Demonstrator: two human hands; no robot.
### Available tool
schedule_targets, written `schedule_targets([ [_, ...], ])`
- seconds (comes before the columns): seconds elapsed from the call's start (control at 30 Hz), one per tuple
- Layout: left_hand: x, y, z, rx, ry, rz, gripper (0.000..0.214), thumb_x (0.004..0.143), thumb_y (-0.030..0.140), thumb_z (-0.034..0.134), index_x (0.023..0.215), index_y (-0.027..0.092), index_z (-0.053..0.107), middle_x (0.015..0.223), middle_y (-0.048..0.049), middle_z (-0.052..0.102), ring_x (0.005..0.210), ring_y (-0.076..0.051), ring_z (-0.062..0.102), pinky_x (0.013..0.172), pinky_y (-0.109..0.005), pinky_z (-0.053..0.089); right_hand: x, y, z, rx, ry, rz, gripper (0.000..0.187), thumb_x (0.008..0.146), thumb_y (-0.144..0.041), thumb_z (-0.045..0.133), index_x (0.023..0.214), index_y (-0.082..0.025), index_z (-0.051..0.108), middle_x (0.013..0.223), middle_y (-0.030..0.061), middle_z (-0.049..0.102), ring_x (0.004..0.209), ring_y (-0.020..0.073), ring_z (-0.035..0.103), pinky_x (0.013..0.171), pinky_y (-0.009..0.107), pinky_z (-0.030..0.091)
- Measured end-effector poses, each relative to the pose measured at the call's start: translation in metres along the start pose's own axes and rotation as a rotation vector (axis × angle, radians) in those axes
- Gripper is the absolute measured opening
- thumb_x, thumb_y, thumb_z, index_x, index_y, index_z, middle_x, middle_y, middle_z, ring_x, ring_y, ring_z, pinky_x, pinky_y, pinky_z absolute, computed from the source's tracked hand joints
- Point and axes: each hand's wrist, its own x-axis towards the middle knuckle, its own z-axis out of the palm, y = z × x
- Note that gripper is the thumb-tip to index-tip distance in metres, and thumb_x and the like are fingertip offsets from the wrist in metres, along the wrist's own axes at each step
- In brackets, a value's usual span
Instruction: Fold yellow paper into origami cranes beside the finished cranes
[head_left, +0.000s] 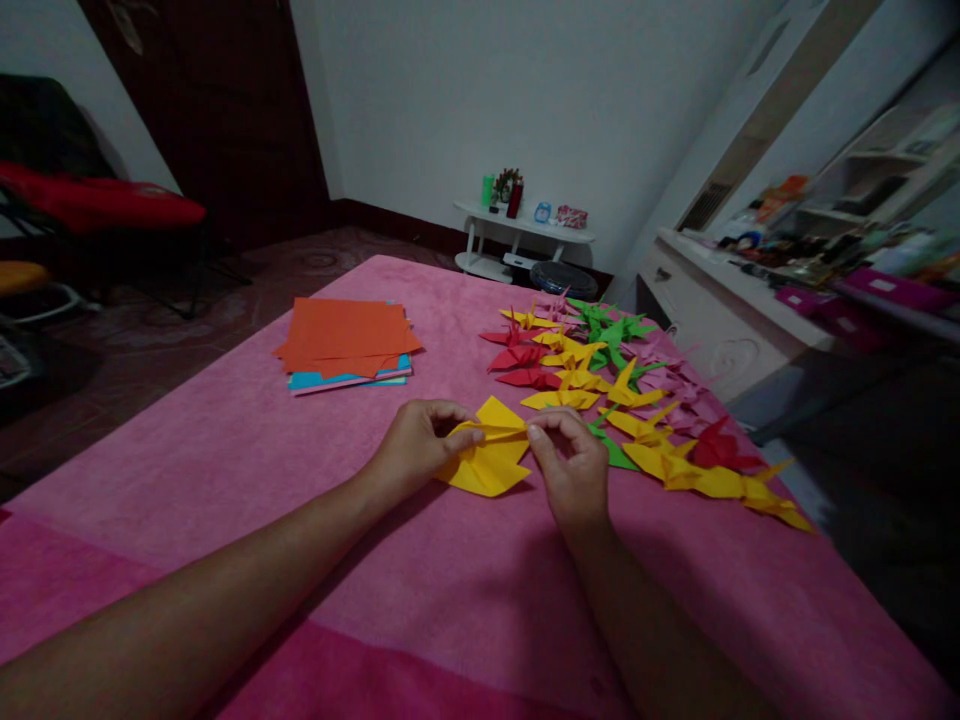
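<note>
A partly folded sheet of yellow origami paper (487, 472) is held low over the pink-covered table (300, 470). My left hand (426, 436) grips its left side, thumb on top and fingers mostly hidden behind. With thumb and forefinger, my right hand (571, 462) pinches the paper's right corner. Creases and loose flaps show across the yellow paper. Just beyond my right hand lie folded paper cranes: yellow ones (577, 378), red ones (521, 358), green ones (611, 330) and pink ones (675, 385).
A stack of coloured paper (349, 335), orange on top and blue beneath, lies at the table's left. Behind the table stands a small white shelf (525, 222) with several items. A cluttered white cabinet (720, 320) is at right, a red-draped chair (97, 205) at left.
</note>
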Motion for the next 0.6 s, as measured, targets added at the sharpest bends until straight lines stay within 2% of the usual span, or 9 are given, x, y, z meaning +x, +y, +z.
schedule_targets([
  [0.1,-0.001,0.004,0.000,0.002,0.022,0.005,0.017,0.071,0.026,0.068,0.080,0.013,0.072,0.075,-0.0056,0.073,0.062,-0.015,0.065,0.058,-0.025,0.051,0.000,-0.003,0.002,-0.017,-0.051,-0.069,0.002,0.082,-0.021,0.061,0.081,-0.021,0.063,0.096,0.0063,0.060,0.095,0.0206,0.058,0.081,0.033,0.048],
  [0.23,-0.006,0.007,0.003,0.121,0.088,0.176,0.012,0.073,0.022,0.067,0.079,0.015,0.074,0.075,-0.0042,0.073,0.065,-0.015,0.065,0.060,-0.024,0.051,-0.001,-0.004,0.004,-0.104,-0.088,-0.121,0.003,0.080,-0.020,0.066,0.079,-0.023,0.067,0.098,0.0060,0.061,0.098,0.0218,0.058,0.086,0.037,0.048],
  [0.33,-0.010,0.009,0.005,0.184,0.136,0.240,0.010,0.073,0.019,0.068,0.079,0.016,0.075,0.076,-0.0036,0.073,0.066,-0.014,0.065,0.061,-0.023,0.051,-0.003,-0.004,0.003,-0.156,-0.056,-0.180,0.007,0.082,-0.022,0.064,0.077,-0.024,0.067,0.095,0.0062,0.062,0.097,0.0227,0.059,0.086,0.039,0.047],
  [0.6,-0.011,0.010,0.007,0.240,0.108,0.306,0.015,0.080,0.018,0.061,0.082,0.015,0.076,0.078,-0.0046,0.074,0.068,-0.014,0.066,0.063,-0.023,0.051,-0.004,-0.009,0.000,-0.247,-0.004,-0.269,0.005,0.082,-0.022,0.063,0.079,-0.024,0.066,0.101,0.0072,0.063,0.100,0.0247,0.059,0.090,0.043,0.045],
])
